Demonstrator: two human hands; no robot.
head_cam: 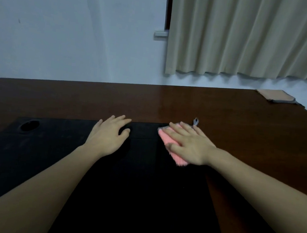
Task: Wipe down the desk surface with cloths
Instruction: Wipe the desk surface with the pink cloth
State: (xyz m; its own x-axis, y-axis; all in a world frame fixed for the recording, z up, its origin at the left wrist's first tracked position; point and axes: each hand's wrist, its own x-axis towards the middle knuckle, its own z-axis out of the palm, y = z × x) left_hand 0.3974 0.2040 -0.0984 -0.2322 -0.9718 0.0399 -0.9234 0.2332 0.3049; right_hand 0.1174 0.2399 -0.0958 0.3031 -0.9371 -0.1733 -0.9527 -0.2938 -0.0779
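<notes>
The right hand (191,146) lies flat, fingers straight, pressing a pink cloth (167,141) onto the table (242,125) just right of frame centre, at the edge of a black mat (142,181); the cloth's long axis runs from upper left to lower right, its striped loop (195,121) pointing toward the top of the frame; the left hand (109,136) rests open on the mat, left of centre, holding nothing; a folded cloth (276,96) sits at the upper right corner.

Lighting: dim, cool, bluish. Pale sheen on the glossy brown wooden desk (178,103) below the beige pleated curtain (252,35). Black desk mat (140,200) nearly detailless. Overall softness; wide-angle bending at edges.
</notes>
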